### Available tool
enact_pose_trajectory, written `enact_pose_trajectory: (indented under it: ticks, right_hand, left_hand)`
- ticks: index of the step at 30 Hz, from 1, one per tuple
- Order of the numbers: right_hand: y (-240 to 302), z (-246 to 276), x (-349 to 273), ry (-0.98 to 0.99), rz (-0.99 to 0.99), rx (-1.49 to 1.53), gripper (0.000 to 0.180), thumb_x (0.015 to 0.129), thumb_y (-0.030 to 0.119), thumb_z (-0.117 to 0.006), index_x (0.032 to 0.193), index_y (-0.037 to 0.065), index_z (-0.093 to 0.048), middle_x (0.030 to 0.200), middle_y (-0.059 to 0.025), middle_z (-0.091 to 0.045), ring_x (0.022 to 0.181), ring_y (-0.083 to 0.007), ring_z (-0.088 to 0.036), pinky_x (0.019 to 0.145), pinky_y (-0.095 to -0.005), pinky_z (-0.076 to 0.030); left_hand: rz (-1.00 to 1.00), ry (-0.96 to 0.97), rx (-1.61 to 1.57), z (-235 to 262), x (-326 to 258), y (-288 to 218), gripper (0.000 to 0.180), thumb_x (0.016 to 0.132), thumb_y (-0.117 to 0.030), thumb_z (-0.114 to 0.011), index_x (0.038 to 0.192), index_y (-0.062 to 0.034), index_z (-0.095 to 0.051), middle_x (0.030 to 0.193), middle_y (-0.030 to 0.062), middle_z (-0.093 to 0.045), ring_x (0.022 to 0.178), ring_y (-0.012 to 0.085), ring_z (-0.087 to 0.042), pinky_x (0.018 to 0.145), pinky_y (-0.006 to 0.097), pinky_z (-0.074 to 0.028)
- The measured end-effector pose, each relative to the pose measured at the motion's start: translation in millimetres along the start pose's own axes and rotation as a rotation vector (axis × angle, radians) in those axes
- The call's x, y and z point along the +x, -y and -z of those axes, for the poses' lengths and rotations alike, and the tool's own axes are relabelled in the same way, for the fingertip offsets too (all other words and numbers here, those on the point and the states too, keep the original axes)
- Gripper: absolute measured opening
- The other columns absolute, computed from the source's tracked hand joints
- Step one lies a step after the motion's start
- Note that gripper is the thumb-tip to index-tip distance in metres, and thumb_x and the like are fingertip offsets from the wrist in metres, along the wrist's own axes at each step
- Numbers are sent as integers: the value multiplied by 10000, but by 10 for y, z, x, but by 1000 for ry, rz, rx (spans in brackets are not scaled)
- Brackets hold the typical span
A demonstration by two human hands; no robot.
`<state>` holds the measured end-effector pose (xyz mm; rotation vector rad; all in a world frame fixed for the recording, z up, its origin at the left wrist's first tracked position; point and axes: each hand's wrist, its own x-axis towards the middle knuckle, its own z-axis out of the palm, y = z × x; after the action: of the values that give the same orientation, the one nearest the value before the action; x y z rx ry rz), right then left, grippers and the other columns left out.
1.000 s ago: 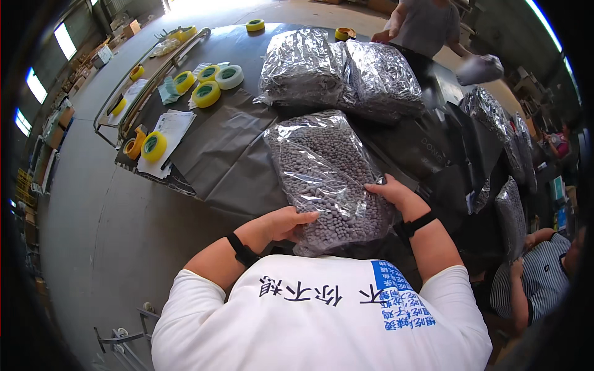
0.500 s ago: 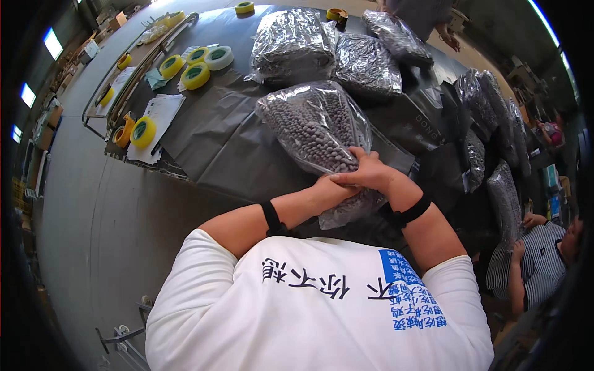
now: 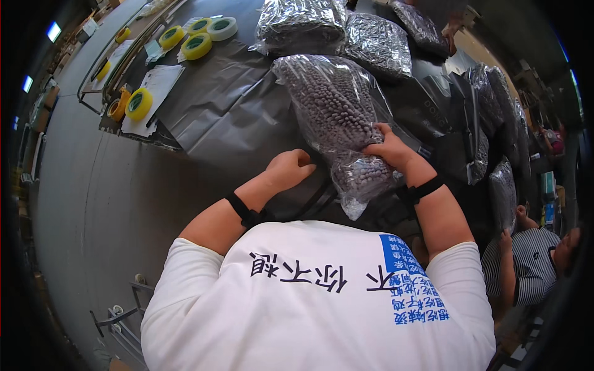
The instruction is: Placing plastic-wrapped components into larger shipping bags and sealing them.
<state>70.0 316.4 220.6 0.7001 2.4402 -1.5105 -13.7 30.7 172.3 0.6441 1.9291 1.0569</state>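
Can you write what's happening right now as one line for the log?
right hand: grips clear bag of dark pellets | left hand: closed, beside bag | tape rolls far left

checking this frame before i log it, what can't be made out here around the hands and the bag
- Head view: whether the left hand, curled in a fist, holds anything; its fingers hide the palm.
- Head view: the right hand grips the clear bag of dark beads, but its fingertips are tucked behind the plastic.
- Head view: what the beads are; too small and glare-covered.
- Head view: the table near edge, hidden by the white shirt.
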Motion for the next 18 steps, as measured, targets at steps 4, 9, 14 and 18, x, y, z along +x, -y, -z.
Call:
enact_pose_trajectory:
  ticks: [4,9,14,18]
  right_hand:
    - [48,104,-145,101,-66,178,804,653,168,-773,1344,34,-386,1147,-200,-570,1030,-261,-578,889,-341,-469]
    - [-197,257,-411,-28,37,-101,918,613,181,-801,1383,52,-318,1259,-228,-500,1137,-293,-523,988,-347,-412]
    - [-250,370,-589,106,-1,-151,1114,572,242,-855,1456,79,-197,1354,-236,-432,1242,-327,-471,1054,-368,-368]
    - [-202,376,-534,142,-16,-259,1100,575,222,-855,1447,78,-200,1357,-228,-438,1221,-314,-491,1050,-360,-376]
  left_hand:
    - [9,-227,489,-217,-88,43,526,743,-355,-758,1139,-41,-612,1213,136,-559,1099,325,-554,904,422,-490]
    - [90,-345,763,-221,-67,77,545,697,-406,-778,1116,-94,-622,1124,105,-565,1153,304,-490,906,429,-482]
    - [82,-449,754,-347,-159,16,623,668,-463,-781,1173,-138,-613,1199,102,-516,1198,314,-436,946,471,-423]
    - [132,-415,850,-494,-76,-97,576,682,-451,-772,1160,-159,-637,1212,102,-510,1227,308,-399,954,493,-378]
